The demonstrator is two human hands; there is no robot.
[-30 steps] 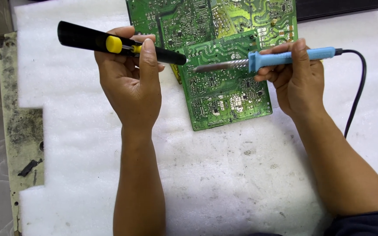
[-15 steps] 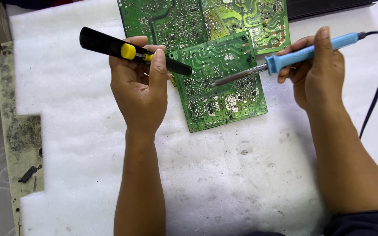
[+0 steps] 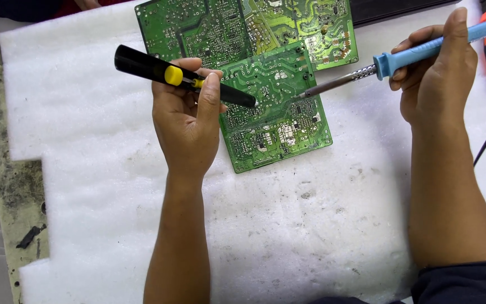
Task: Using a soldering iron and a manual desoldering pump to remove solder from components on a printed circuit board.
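On the white foam sheet (image 3: 113, 186) lie two flat green circuit boards (image 3: 274, 107), stiff, light and easy to break, best held by their edges, while the left hand (image 3: 189, 121) grips a black-and-yellow solder sucker (image 3: 184, 77) and the right hand (image 3: 437, 73) grips a blue soldering iron (image 3: 392, 61), hot at its tip

Lighting over my bench is bright, even and diffuse. The white foam mat (image 3: 310, 225) runs near overexposed toward 10 o'clock. Shadows under my left hand (image 3: 189, 121) are faint. The green circuit board (image 3: 271, 107) is sharp, without notable glare or motion blur.
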